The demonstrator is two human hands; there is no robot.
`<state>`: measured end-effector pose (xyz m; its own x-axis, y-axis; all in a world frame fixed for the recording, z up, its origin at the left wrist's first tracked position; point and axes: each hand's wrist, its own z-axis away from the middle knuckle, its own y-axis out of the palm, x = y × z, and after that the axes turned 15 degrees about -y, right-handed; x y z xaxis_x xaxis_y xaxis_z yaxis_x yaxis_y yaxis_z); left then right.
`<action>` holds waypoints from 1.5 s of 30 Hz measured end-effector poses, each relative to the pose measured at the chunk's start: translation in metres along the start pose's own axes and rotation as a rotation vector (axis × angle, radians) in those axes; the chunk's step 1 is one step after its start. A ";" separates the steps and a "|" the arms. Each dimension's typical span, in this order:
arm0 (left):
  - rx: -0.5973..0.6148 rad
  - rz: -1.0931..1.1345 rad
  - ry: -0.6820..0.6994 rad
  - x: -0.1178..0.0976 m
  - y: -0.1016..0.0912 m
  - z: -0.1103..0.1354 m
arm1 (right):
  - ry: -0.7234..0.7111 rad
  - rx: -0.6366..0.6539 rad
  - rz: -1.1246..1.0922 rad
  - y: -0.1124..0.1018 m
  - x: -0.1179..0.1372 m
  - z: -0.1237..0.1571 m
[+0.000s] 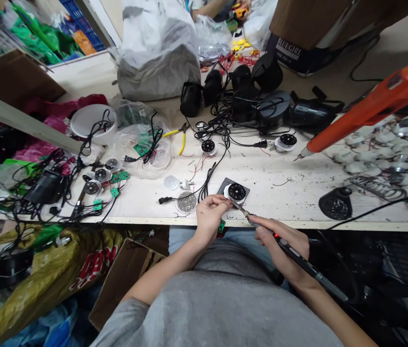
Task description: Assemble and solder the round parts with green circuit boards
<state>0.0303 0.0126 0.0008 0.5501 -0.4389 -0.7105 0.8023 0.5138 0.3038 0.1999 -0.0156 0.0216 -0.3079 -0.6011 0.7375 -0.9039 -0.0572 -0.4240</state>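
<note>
My right hand [285,246] is wrapped round a soldering iron [297,260] with a red light on its dark handle. Its metal tip reaches the near edge of a white round unit with a black, dotted disc [237,192]. That unit rests on a dark grey square plate [246,195] at the bench's front. My left hand [211,216] is closed in a pinch at the unit's near left side; what lies between the fingertips is too small to make out. Just below the fingers, a small green circuit board [221,225] shows at the bench edge.
A dish of small metal parts [186,201] stands left of my left hand. Yellow-handled cutters [182,140] lie farther back. An orange electric screwdriver [366,111] hangs over the right side, near many white parts [380,149]. Black cables [221,115] and housings crowd the back.
</note>
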 end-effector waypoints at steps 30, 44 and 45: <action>-0.005 0.017 0.007 0.001 0.000 0.000 | 0.086 -0.058 -0.040 -0.012 0.012 0.006; -0.007 -0.093 0.065 -0.003 -0.001 -0.001 | 0.050 -0.019 -0.033 -0.004 0.001 0.001; -0.008 -0.096 0.067 -0.003 -0.001 -0.001 | 0.051 -0.018 -0.035 -0.003 0.000 0.002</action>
<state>0.0274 0.0138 0.0021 0.4540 -0.4358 -0.7771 0.8484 0.4780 0.2275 0.2029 -0.0170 0.0221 -0.2909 -0.5573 0.7777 -0.9192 -0.0629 -0.3888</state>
